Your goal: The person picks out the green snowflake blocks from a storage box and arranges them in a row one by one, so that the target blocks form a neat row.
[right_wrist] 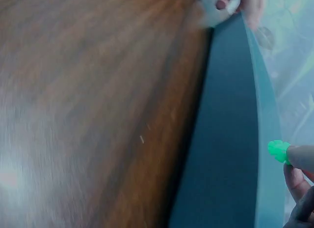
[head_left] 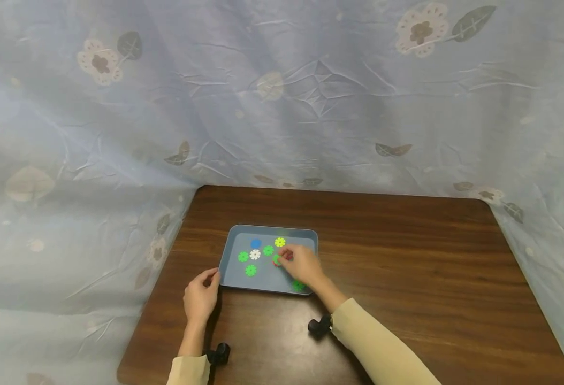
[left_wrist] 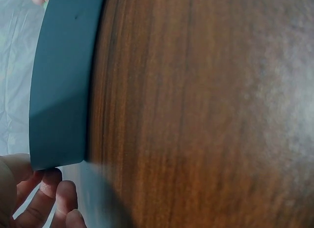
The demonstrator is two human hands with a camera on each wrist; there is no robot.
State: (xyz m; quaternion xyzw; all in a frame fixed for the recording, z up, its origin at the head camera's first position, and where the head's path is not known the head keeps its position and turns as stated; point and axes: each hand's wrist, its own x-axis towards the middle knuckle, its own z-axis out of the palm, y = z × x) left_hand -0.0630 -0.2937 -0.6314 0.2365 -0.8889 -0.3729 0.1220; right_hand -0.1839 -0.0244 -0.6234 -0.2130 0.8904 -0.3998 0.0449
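the right hand [head_left: 303,263] pinches a green disc [head_left: 276,260] over the tray [head_left: 272,280], while the left hand [head_left: 201,297] grips the tray's near-left corner! handling that disc looks like the step in hand; next calls for a steady tray and careful fingers. count them: four loose green discs [head_left: 250,270], one white disc [head_left: 255,254], one blue disc [head_left: 255,244], one yellow disc [head_left: 280,242], and a red piece [head_left: 275,263] peeking out, held or not i can't tell.
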